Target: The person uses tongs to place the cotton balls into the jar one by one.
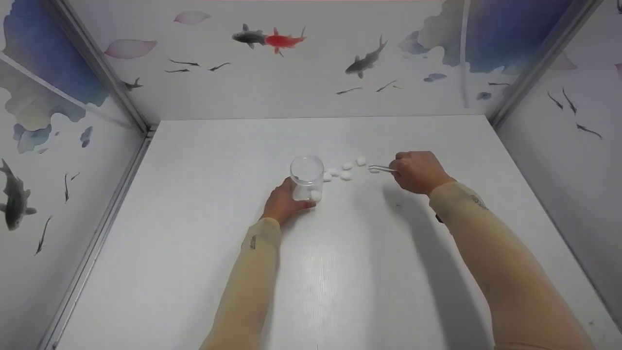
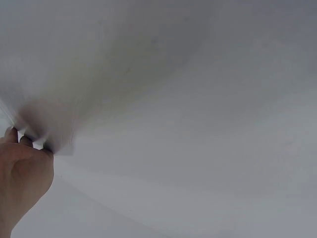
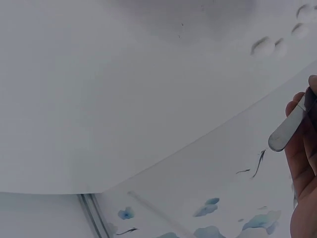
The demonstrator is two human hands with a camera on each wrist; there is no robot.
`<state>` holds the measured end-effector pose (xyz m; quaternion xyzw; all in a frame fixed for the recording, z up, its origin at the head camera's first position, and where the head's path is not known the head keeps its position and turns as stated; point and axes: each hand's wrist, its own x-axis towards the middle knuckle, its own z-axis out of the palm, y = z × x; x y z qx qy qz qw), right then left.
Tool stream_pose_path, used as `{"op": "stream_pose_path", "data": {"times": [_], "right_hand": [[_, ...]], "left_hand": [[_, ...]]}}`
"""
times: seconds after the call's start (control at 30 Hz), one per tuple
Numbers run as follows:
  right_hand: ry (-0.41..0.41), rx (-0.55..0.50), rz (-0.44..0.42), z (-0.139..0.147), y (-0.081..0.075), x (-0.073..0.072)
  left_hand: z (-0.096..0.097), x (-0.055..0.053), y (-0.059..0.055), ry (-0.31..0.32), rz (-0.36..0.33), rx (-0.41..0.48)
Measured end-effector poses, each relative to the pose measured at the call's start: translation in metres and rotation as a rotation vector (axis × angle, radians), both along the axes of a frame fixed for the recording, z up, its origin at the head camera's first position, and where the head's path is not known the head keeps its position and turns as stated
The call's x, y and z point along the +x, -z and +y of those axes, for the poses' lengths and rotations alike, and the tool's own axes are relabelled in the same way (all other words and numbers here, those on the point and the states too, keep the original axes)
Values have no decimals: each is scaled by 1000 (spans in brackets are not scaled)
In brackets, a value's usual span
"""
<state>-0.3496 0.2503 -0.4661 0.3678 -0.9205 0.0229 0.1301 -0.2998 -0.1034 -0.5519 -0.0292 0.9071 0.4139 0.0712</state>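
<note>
Head view: left hand (image 1: 285, 201) has fingers curled round the clear jar (image 1: 307, 177) on the counter (image 1: 184, 233), likely steadying it; right hand (image 1: 419, 171) pinches tweezers (image 1: 385, 168) in its fingers, tips beside scattered white balls (image 1: 346, 176)

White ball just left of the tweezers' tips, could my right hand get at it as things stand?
Probably yes: the right hand holds the tweezers with their tips close to that white ball, and nothing visible stands between; the clear jar is farther left.

Left arm (image 1: 252, 282) stretched forward, left grip (image 1: 283, 203) curved, right arm (image 1: 495, 257) angled inward, right grip (image 1: 419, 171) curled
</note>
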Motion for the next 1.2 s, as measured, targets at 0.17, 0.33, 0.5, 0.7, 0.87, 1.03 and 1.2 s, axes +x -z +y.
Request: {"op": "stream_pose_path", "data": {"times": [0.17, 0.33, 0.5, 0.7, 0.87, 1.03, 1.2], "right_hand": [[24, 7, -26, 4, 8, -2], [56, 12, -43, 5, 12, -8], [66, 8, -59, 7, 18, -11], [88, 29, -66, 10, 25, -16], [121, 49, -62, 11, 28, -20], [132, 56, -43, 12, 31, -23], [141, 74, -44, 10, 35, -25]], "left_hand": [[0, 0, 0, -1, -1, 4], [-1, 1, -3, -6, 5, 1], [-1, 1, -4, -3, 2, 1], [0, 1, -2, -9, -1, 18], [0, 0, -1, -5, 0, 23], [-1, 0, -1, 5, -14, -1], [-1, 1, -2, 3, -18, -13]]}}
